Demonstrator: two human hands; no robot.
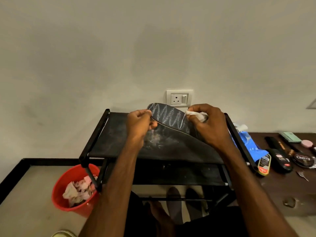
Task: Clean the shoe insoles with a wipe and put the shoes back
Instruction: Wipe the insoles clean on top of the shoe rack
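A dark insole (168, 118) with a pale zigzag pattern is held up above the top shelf of a black shoe rack (109, 142). My left hand (138, 124) pinches its toe end on the left. My right hand (207, 124) grips a crumpled white wipe (196, 115) and presses it against the insole's right part, covering the heel end. Under the rack, on the floor, a pair of dark shoes (174, 200) shows dimly.
A red bucket (68, 190) with crumpled used wipes stands left of the rack. On the dark table to the right lie a blue wipes pack (251, 144), polish bottles (280, 159), a polish tin (303, 159) and brushes. A wall socket (179, 98) sits behind.
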